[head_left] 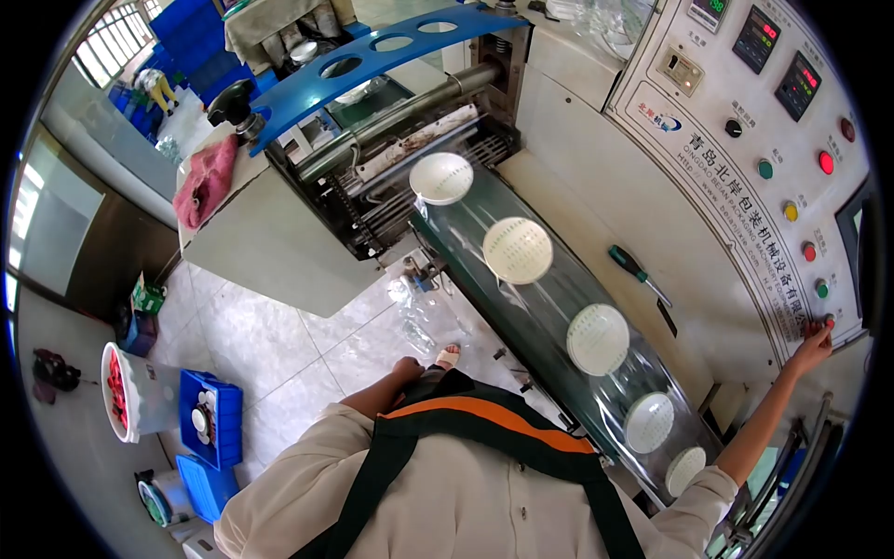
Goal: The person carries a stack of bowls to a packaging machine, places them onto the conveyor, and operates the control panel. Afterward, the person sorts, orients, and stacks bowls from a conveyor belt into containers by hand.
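My right hand (816, 343) reaches out to the lower end of the control panel (689, 158), its fingertips at a small red knob or button there. Whether the fingers pinch it is too small to tell. Near my waist on the left is my left hand (407, 369), lowered, its fingers curled and not clearly visible. Several round white bowls or lids lie spaced along the dark green conveyor (494, 279) under clear film, among them one by the rollers (441, 178), one in the middle (598, 339) and one near my right side (685, 470).
A blue perforated bar (391, 42) spans the machine. A pink cloth (207, 182) lies on its left corner. Beside the conveyor lies a green-handled screwdriver (640, 274). At left stand a white bucket (149, 391) and a blue crate (225, 419). A person (156, 87) bends in the distance.
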The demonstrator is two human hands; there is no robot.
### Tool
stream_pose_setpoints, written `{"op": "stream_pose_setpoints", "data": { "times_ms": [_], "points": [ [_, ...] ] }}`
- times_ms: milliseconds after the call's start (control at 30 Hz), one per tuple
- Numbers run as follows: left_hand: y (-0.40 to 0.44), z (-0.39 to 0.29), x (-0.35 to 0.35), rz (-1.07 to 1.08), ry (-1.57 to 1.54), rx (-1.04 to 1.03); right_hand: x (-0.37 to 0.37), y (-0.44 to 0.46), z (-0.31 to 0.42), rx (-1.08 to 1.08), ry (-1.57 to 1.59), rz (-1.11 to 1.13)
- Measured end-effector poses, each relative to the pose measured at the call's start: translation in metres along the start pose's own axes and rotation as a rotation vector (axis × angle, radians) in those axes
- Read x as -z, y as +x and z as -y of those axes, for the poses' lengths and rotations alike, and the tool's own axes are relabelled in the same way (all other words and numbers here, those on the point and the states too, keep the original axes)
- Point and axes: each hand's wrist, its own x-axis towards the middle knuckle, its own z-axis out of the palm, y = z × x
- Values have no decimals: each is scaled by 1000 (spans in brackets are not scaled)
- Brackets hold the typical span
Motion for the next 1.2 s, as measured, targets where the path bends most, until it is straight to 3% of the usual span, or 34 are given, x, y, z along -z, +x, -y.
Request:
{"op": "stream_pose_setpoints", "data": {
  "times_ms": [100,167,200,233,400,467,567,600,667,700,767,833,933,1033,1200],
  "points": [
    [8,8,-5,43,-6,-4,0,-1,-6,30,30,-33],
    [60,54,-43,49,336,-273,-7,-14,-5,-79,55,-29],
    [32,25,-20,92,175,-61,-13,-24,-8,-89,107,39],
    [50,40,-34,137,495,-269,-21,-33,-5,-89,85,40],
    [55,49,-34,99,436,-260,-70,-56,29,22,120,26],
    [22,27,-6,105,48,-84,-77,-57,44,20,136,3],
    [-34,-27,40,-9,-297,-148,-76,-53,41,-2,84,6],
    [-44,-36,53,-179,-249,-386,-76,-52,39,-4,86,15],
    [-106,-100,124,-386,-235,-623,-77,-50,38,38,67,-3],
    [-139,-133,160,-415,-267,-597,-79,-52,40,29,73,-9],
    [-194,-180,222,-685,-358,-987,-83,-56,44,15,98,1],
    [-272,-222,283,-979,-241,-1259,-83,-53,44,25,70,-22],
    [-351,-257,320,-1276,-29,-1656,-80,-52,43,53,98,22],
    [-391,-287,321,-1309,186,-1930,-81,-59,58,24,132,59],
    [-395,-311,314,-1154,292,-2063,-79,-53,64,-3,144,39]
  ]
}}
